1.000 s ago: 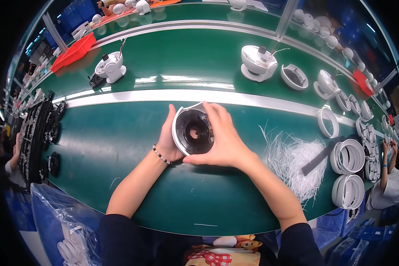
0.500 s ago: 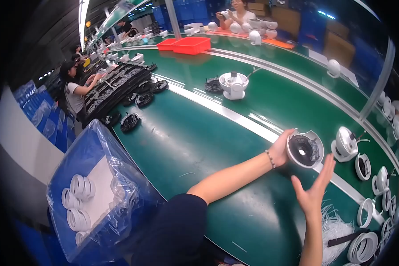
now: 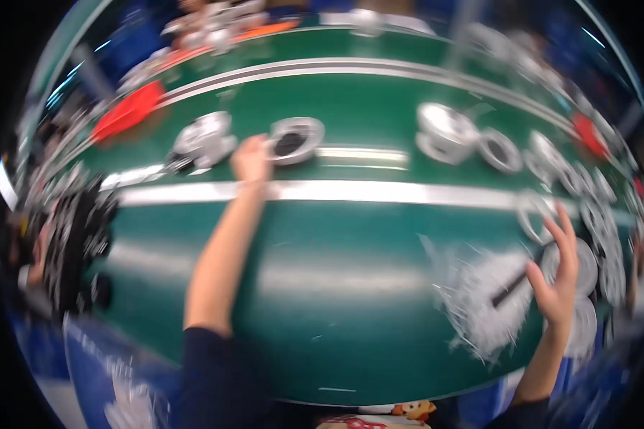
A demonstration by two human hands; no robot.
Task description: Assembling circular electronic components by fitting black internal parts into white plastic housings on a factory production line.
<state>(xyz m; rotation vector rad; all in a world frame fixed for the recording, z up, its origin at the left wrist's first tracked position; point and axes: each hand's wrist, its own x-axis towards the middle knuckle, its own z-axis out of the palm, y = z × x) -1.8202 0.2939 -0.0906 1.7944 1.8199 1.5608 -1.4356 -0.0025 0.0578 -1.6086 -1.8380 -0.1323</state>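
Note:
My left hand (image 3: pixel 252 161) reaches over the far green belt, its blurred fingers closed at the left edge of a round white plastic housing (image 3: pixel 293 142) with a black centre. The housing is at or just above the belt; I cannot tell which. My right hand (image 3: pixel 557 275) is open, with thumb and fingers apart and nothing in it. Beside its fingertips stands a thin white ring (image 3: pixel 534 217). Larger white rings (image 3: pixel 583 268) lie partly behind that hand. Left of it is a pile of clear plastic strips (image 3: pixel 483 300) with a dark bar (image 3: pixel 509 289) across it.
A white lamp-like assembly (image 3: pixel 204 139) stands left of the housing. Another white assembly (image 3: pixel 445 134) and a dark-centred ring (image 3: pixel 500 150) are on the right. Black parts (image 3: pixel 71 247) are stacked at far left, near a red tray (image 3: pixel 130 111). A bagged blue bin (image 3: pixel 114 372) is at lower left.
The view has swung to the right and blurred. My left hand and the housing have moved onto the far belt; my right hand has moved away from the housing toward the white rings.

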